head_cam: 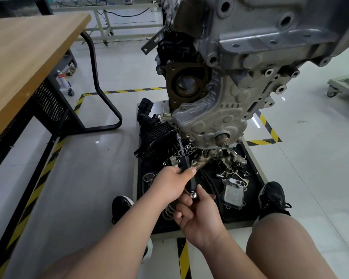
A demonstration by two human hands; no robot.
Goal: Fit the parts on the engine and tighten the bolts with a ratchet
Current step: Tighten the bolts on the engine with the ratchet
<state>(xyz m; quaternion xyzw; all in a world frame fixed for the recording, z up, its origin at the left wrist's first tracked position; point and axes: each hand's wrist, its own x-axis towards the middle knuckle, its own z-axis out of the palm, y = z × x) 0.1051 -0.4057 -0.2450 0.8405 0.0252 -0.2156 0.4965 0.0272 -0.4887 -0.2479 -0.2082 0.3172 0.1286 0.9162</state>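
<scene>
Below the engine (220,109), the left hand (169,184) grips the black handle of the ratchet (186,163), its tip at the engine's lower left edge, while the right hand (201,214) pinches its chrome end.

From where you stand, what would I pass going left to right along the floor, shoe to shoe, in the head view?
left shoe → ratchet → silver finned part → right shoe

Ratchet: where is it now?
Head view, centre: the left hand and right hand hold the ratchet, tip at the lower-left edge of the engine cover, above the parts tray.
</scene>
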